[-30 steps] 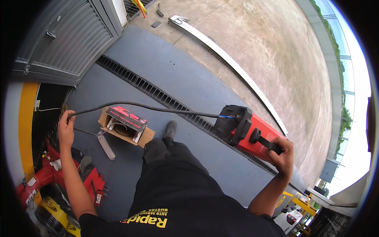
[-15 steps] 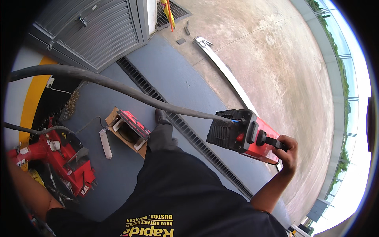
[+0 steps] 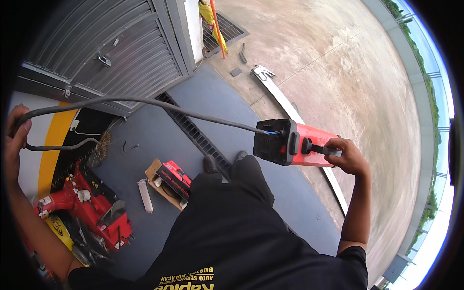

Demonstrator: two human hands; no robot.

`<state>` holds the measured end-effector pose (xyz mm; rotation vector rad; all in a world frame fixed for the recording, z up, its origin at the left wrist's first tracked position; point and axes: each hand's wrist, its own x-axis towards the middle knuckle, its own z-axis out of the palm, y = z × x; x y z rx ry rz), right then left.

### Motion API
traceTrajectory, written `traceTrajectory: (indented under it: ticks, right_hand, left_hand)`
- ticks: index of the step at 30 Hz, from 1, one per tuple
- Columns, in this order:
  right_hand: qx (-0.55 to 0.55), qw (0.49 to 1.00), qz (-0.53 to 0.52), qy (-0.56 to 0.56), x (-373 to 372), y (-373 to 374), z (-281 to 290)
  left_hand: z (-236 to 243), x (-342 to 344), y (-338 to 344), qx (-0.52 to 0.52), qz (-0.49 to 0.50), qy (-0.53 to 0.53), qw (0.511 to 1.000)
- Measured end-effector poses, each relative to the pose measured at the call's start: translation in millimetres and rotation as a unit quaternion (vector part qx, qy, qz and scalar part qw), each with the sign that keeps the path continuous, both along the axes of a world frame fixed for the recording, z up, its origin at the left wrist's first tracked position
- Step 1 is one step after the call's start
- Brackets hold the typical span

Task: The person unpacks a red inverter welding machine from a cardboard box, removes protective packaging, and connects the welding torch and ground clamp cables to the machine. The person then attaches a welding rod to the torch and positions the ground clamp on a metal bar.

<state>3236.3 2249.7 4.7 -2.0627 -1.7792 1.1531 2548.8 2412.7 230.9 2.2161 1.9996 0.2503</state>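
Observation:
Out to my right, a red and black portable welding machine (image 3: 314, 137) hangs above the floor. My right hand (image 3: 347, 157) is closed round its black handle (image 3: 325, 150). A thick dark cable (image 3: 145, 100) leaves the black end panel, beside short blue wires (image 3: 271, 133). It arches across to my left hand (image 3: 18, 129) at the far left edge, whose fingers are wrapped round it. Beyond that hand the cable doubles back below, towards the wall. Part of the left hand is cut off by the picture's dark rim.
An opened carton with a red and black box (image 3: 174, 179) lies left of my feet, by a long pale packet (image 3: 145, 195). Red shop equipment (image 3: 99, 210) stands lower left. A drain grate (image 3: 193, 135) crosses the grey-blue floor; a long white bar (image 3: 280, 94) lies on the concrete.
My left hand has come into view at the left, holding the cable. The cable hangs slimmer and farther off, with its loop now visible. The view has shifted, and both feet show.

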Motion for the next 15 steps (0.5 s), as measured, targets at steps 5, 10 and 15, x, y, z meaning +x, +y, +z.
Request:
traceTrajectory:
  ticks: [5,10,15]
  right_hand:
    - [-0.05,0.982,0.178,-0.046,2,108,-100]
    - [-0.091,0.949,0.291,-0.079,-3,186,-263]
    - [-0.103,0.951,0.277,-0.094,-27,228,-414]
  left_hand:
    - [-137,16,35,-0.136,-0.036,-0.127,0.982]
    - [-287,30,50,-0.228,0.002,-0.025,0.973]
    - [-423,8,50,-0.273,0.047,0.081,0.957]
